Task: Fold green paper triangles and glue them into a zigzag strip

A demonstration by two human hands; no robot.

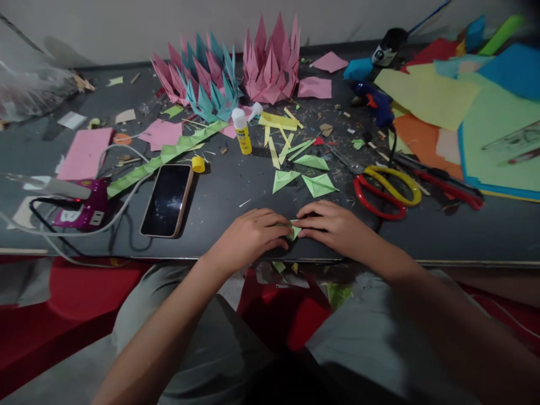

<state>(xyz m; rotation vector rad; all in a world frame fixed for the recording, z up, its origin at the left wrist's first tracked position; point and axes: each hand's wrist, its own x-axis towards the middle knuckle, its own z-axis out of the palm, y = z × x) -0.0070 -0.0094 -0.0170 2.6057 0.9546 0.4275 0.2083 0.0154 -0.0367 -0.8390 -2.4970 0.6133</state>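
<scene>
Near the table's front edge, my left hand (257,233) and my right hand (327,225) meet over a small piece of green paper (294,230). Fingers of both hands are closed on it from either side and cover most of it. Just beyond lie several folded green paper pieces (319,184). A glue stick (243,135) stands uncapped farther back, its yellow cap (198,164) to the left. Scissors (382,191) with red and yellow handles rest to the right of my right hand.
Pink and blue folded paper crowns (270,67) stand at the back. A phone (167,199), a purple power strip (86,205) with cables and a long green folded strip (169,157) lie left. Coloured sheets (493,135) and pliers (449,183) lie right. Paper scraps are scattered about.
</scene>
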